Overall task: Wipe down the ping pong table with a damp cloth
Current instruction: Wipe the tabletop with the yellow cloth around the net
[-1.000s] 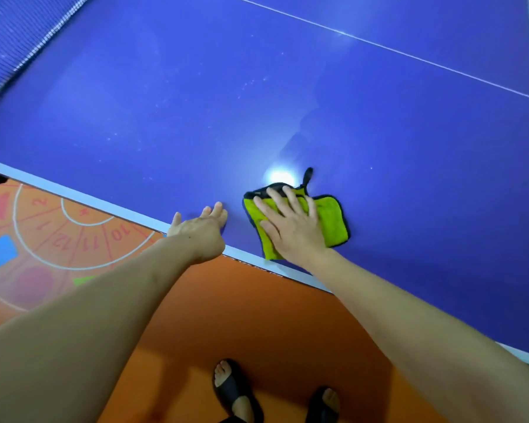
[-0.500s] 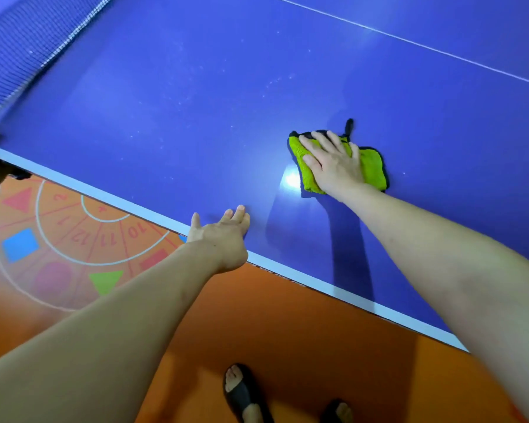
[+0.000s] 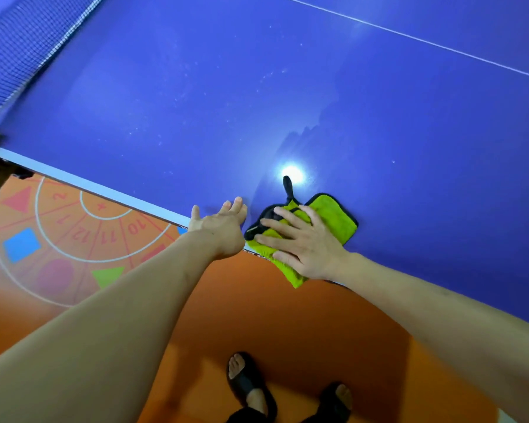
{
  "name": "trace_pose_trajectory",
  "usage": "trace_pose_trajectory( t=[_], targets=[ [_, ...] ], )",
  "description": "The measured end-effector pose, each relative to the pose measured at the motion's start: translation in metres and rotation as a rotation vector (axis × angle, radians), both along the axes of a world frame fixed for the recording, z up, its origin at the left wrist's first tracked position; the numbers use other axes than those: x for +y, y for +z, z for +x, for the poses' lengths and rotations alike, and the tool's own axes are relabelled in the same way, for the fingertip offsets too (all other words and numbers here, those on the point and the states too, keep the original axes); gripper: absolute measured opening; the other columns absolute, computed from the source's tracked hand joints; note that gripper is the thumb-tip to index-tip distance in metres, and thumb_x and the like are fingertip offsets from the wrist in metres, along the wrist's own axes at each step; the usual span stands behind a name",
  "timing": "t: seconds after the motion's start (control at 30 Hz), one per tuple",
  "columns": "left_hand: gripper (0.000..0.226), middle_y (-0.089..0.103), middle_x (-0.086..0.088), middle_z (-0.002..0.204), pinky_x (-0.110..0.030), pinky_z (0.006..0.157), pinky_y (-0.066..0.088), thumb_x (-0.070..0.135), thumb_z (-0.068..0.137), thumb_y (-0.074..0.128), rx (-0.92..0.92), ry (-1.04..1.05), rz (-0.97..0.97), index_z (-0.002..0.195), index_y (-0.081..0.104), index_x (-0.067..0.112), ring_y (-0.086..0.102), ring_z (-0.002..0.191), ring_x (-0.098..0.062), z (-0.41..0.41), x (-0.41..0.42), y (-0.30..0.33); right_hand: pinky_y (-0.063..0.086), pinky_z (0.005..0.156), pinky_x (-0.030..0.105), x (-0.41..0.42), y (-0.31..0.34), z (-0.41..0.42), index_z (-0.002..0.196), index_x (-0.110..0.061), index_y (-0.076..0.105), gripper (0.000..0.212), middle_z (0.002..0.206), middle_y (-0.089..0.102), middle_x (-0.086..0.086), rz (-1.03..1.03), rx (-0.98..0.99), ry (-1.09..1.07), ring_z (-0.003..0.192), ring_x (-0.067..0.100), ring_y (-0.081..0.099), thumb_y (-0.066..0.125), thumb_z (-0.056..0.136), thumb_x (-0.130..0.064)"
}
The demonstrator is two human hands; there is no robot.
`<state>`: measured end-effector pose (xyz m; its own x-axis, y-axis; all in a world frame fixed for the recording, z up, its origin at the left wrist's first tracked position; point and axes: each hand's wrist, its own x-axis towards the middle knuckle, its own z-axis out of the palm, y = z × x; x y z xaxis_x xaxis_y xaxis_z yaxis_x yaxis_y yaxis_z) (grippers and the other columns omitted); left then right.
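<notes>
Your right hand (image 3: 303,239) is pressing flat, fingers straight, on the green cloth (image 3: 333,218) overhanging the table (image 3: 379,117) edge; your left hand (image 3: 219,224) is resting open just beside it

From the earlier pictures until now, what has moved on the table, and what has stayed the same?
The right hand pulled the green cloth back from further out on the table to its near edge, where a corner now hangs over. It pressed flat on the cloth throughout, with nothing taken or released. The left hand stayed resting at the table edge, fingers straight.
</notes>
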<state>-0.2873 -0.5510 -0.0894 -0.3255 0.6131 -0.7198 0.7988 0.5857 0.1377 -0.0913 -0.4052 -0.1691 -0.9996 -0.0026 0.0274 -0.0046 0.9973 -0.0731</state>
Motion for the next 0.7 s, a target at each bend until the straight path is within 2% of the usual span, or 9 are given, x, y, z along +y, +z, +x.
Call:
trace_pose_trajectory(
  t=[0.13,0.33,0.4,0.47,0.5,0.53,0.6,0.7],
  targets=[
    [0.087,-0.015,0.011,0.165,-0.063,0.118,-0.007,0.008,0.082,0.033,0.006,0.004,-0.01,0.159,-0.002,0.03,0.01,0.153,-0.014,0.0,0.003,0.004,0.021,0.124,0.059,0.008,0.0,0.006,0.155,-0.044,0.047,0.045,0.167,0.038,-0.01,-0.058,0.011,0.08,0.16,0.022,0.024,0.043,0.111,-0.052],
    [0.09,-0.008,0.006,0.167,-0.062,0.119,-0.006,0.01,0.077,0.032,0.004,0.002,-0.028,0.158,0.001,0.034,0.029,0.149,-0.021,-0.009,0.005,0.0,0.016,0.127,0.056,0.042,0.001,-0.012,0.155,-0.048,0.045,0.044,0.169,0.032,-0.015,-0.07,-0.021,0.102,0.16,0.018,0.021,0.041,0.111,-0.051],
    [0.085,0.003,0.002,0.167,-0.059,0.12,-0.002,0.011,0.08,0.033,0.026,-0.011,-0.014,0.158,0.006,0.032,0.037,0.144,-0.023,-0.012,0.008,0.002,0.015,0.127,0.056,0.059,0.002,-0.025,0.155,-0.05,0.043,0.044,0.169,0.032,-0.016,-0.078,-0.031,0.011,0.16,0.017,0.021,0.037,0.111,-0.052],
    [0.073,0.033,-0.002,0.159,-0.051,0.119,0.018,0.014,0.086,0.033,0.103,-0.055,0.038,0.156,0.02,0.028,0.05,0.131,-0.025,-0.014,0.013,0.005,0.016,0.126,0.057,0.075,0.003,-0.04,0.155,-0.051,0.042,0.044,0.169,0.033,-0.016,-0.077,-0.04,-0.073,0.16,0.016,0.022,0.033,0.111,-0.053],
    [0.065,0.049,-0.003,0.145,-0.044,0.109,0.031,0.016,0.088,0.034,0.148,-0.082,0.072,0.151,0.032,0.027,0.056,0.121,-0.026,-0.016,0.018,0.007,0.016,0.126,0.057,0.084,0.002,-0.047,0.154,-0.051,0.042,0.044,0.168,0.033,-0.016,-0.075,-0.044,-0.108,0.16,0.016,0.023,0.032,0.111,-0.053],
    [0.056,0.06,-0.003,0.13,-0.037,0.093,0.039,0.018,0.089,0.035,0.183,-0.089,0.102,0.143,0.044,0.027,0.059,0.11,-0.027,-0.017,0.023,0.009,0.016,0.126,0.056,0.093,0.003,-0.054,0.155,-0.051,0.041,0.045,0.168,0.033,-0.017,-0.07,-0.046,-0.138,0.159,0.016,0.023,0.031,0.111,-0.053],
    [0.04,0.065,-0.003,0.109,-0.03,0.072,0.037,0.02,0.09,0.04,0.229,-0.061,0.129,0.123,0.062,0.029,0.061,0.096,-0.028,-0.02,0.037,0.014,0.016,0.126,0.055,0.116,0.003,-0.07,0.155,-0.051,0.04,0.046,0.168,0.034,-0.017,-0.064,-0.039,-0.197,0.159,0.015,0.023,0.029,0.111,-0.054],
    [0.03,0.065,-0.001,0.102,-0.029,0.065,0.035,0.022,0.091,0.044,0.285,0.012,0.182,0.109,0.066,0.029,0.062,0.088,-0.028,-0.029,0.062,0.016,0.017,0.125,0.056,0.156,0.003,-0.093,0.156,-0.052,0.037,0.047,0.168,0.033,-0.016,-0.073,-0.036,-0.271,0.159,0.013,0.021,0.028,0.11,-0.054]
  ],
)
